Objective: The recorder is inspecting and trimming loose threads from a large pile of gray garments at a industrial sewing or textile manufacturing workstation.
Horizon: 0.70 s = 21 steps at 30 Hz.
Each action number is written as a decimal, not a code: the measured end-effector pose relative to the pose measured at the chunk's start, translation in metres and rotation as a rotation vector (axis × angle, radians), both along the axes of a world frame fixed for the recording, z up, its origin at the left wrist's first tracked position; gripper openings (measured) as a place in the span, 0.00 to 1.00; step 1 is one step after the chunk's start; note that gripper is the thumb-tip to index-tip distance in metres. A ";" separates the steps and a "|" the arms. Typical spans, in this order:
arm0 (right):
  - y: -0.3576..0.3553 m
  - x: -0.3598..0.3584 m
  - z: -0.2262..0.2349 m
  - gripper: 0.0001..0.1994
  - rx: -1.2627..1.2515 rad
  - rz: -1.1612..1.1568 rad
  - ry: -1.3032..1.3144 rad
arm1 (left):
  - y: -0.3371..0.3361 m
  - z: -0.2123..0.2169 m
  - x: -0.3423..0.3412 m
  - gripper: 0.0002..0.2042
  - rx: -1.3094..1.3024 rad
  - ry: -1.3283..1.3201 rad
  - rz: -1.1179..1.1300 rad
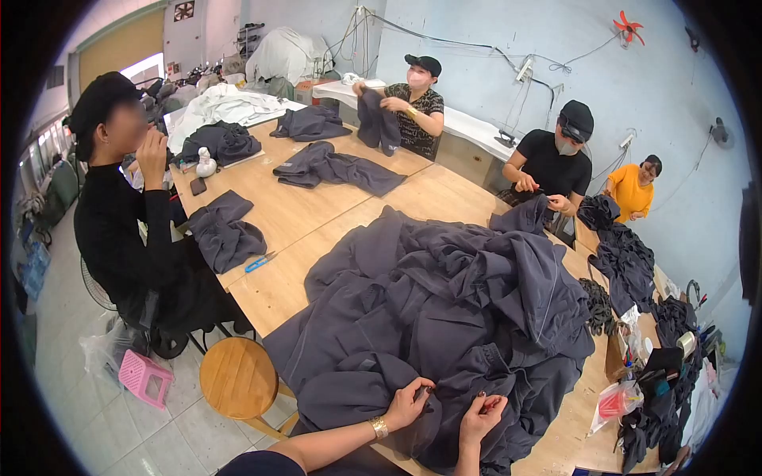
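Both of your hands are working the near edge of that big heap of dark grey cloth [444,317] that's sprawling over the wooden table [278,293]. Your left hand [409,403], the one wearing the gold bracelet [379,428], is pinching a fold of the cloth between fingertips, and your right hand [481,416] is curling around another bit just beside it, so you're gripping fabric with both. The heap is lying straight ahead of you and stretching away up and to the right, with its long run heading toward the far right corner. Neither hand is really nearer, they're side by side on the same edge, though the left is sitting a touch further in.

Off to your left a round wooden stool [238,379] is standing by the table, with a pink plastic stool [144,377] on the tiled floor beyond it. A blue tool [259,262], too small to make out, is lying on the table past the heap. Four other people are sitting around the tables, handling more of the same dark cloth.
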State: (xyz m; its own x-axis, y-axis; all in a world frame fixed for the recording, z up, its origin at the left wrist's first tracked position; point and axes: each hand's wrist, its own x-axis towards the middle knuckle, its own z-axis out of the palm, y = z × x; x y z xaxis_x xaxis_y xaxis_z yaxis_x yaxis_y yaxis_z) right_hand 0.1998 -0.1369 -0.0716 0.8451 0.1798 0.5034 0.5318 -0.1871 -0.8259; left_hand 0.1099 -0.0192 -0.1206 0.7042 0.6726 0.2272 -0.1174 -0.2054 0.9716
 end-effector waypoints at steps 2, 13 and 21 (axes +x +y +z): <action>0.000 -0.001 0.001 0.13 0.004 -0.002 0.003 | 0.000 -0.001 -0.001 0.08 -0.036 0.061 -0.017; -0.001 0.001 0.006 0.12 0.022 0.022 0.063 | 0.059 0.103 -0.009 0.11 -0.380 -0.265 0.108; 0.001 -0.002 0.021 0.13 0.065 0.041 0.167 | 0.060 0.131 -0.040 0.14 -0.777 -0.552 0.186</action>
